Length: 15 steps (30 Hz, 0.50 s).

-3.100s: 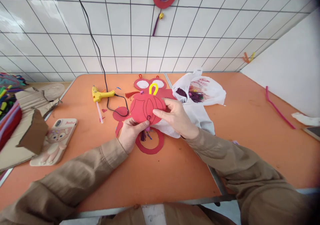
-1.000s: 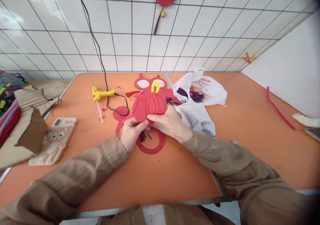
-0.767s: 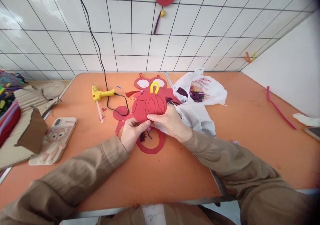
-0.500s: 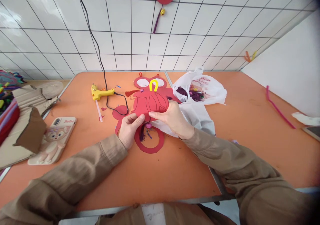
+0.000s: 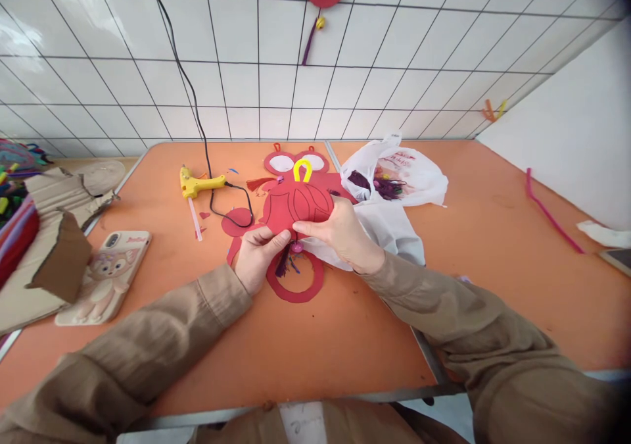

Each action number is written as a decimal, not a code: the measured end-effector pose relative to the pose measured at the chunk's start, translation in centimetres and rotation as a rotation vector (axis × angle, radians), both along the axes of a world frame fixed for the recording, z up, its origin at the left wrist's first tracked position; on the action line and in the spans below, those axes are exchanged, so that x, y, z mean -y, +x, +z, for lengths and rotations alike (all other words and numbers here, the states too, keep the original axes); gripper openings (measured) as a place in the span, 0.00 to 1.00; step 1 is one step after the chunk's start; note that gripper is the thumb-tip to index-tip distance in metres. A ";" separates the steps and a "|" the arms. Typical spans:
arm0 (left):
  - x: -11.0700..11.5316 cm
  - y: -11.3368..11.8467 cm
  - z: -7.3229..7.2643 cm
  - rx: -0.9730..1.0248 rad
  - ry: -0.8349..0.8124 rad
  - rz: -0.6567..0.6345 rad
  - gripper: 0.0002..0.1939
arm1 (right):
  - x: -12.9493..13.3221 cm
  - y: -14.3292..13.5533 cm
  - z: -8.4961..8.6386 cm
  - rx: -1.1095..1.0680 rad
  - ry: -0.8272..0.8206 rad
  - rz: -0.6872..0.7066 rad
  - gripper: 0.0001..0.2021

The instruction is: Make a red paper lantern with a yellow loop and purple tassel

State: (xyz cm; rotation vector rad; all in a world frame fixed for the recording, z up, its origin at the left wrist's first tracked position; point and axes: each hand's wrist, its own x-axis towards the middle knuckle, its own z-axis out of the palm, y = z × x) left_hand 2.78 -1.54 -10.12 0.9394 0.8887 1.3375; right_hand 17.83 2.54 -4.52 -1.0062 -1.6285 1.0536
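Both hands hold a rounded red piece with dark curved lines, raised over the table. My left hand pinches its lower left edge, thumb on top. My right hand grips its lower right side, the thumb lying across the front and the other fingers hidden behind. A yellow loop stands at its top edge. From its bottom hang a pink bead and a dark purple tassel, above a red ring on the table.
A yellow glue gun with a cord lies at the left, near a phone and torn cardboard. Behind my right hand is a white plastic bag with purple tassels. Red cutouts lie behind the held piece.
My left thumb has shifted slightly right along the red piece's lower edge. The bead has swung a little to the right. My right hand has barely moved.
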 end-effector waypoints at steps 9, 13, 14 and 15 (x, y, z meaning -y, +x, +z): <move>-0.1 0.0 0.2 -0.013 -0.038 -0.020 0.14 | 0.0 0.4 0.1 -0.035 -0.061 0.059 0.09; 0.0 0.1 0.3 -0.013 -0.038 -0.051 0.13 | -0.6 0.8 -0.1 -0.068 -0.058 -0.007 0.11; 0.0 0.1 0.3 -0.013 -0.038 -0.059 0.13 | -0.7 0.8 -0.1 -0.069 -0.059 -0.007 0.12; 0.0 0.1 0.4 -0.011 -0.039 -0.063 0.13 | -0.7 0.9 -0.1 -0.070 -0.060 -0.001 0.12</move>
